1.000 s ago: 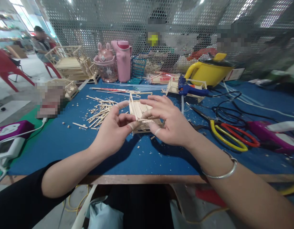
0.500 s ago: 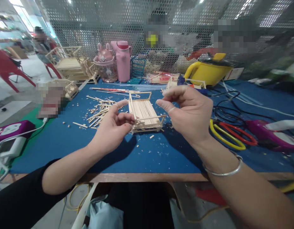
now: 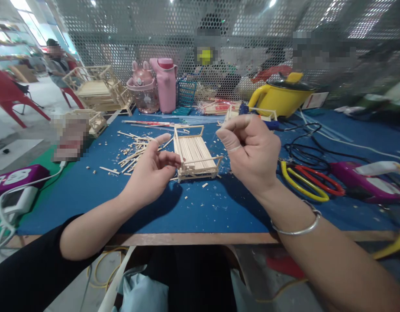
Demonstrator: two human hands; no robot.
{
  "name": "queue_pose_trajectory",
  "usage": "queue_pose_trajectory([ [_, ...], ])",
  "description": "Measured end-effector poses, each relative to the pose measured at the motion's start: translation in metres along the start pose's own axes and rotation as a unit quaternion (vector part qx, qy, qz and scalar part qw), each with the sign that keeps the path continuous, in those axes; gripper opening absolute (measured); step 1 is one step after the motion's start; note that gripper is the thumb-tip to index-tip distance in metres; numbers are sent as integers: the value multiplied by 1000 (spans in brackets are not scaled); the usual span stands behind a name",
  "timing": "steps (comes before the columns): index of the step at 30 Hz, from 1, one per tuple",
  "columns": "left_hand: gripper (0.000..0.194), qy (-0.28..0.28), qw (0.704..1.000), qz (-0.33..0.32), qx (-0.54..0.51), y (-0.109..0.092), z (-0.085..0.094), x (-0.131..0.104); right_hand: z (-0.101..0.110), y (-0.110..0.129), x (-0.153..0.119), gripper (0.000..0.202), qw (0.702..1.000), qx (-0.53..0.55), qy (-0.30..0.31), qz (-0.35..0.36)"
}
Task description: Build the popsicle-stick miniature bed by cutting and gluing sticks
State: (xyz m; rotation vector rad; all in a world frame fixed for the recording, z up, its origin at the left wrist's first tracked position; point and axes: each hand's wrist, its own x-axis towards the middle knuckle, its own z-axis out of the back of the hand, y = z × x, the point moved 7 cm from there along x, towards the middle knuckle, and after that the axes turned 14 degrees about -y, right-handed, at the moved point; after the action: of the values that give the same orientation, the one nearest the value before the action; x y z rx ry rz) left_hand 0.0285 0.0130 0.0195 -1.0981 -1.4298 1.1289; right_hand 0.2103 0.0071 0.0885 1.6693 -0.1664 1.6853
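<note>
On the blue table mat stands a miniature bed frame (image 3: 195,151) built from thin wooden sticks, with a slatted top and raised ends. Beside its left edge is my left hand (image 3: 151,169), fingers apart and the index stretched out. Its curled fingertips reach the frame's near left corner; whether they touch cannot be made out. My right hand (image 3: 253,151) hovers right of the frame, thumb and index pinched together. Anything between those fingertips is too small to name. Both hands have pale wrapping on some fingertips.
Loose sticks (image 3: 135,154) and offcuts lie left of the frame. Yellow- and red-handled scissors (image 3: 304,180), black cables and a purple device (image 3: 365,182) are on the right. Behind stand a pink bottle (image 3: 166,84), a yellow pot (image 3: 281,99) and larger stick models (image 3: 98,89). A person is at far left.
My right thumb and index have come together from a slight gap. My left hand stays beside the bed frame, and the whole view has shifted slightly.
</note>
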Motion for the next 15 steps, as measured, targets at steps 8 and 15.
queue_pose_trajectory([
  [8,81,29,992,-17,120,0,3,-1,-4,22,-5,6,991,15,98,85],
  [15,99,57,957,-164,232,3,-5,-8,-3,15,-6,5,995,0,84,56],
])
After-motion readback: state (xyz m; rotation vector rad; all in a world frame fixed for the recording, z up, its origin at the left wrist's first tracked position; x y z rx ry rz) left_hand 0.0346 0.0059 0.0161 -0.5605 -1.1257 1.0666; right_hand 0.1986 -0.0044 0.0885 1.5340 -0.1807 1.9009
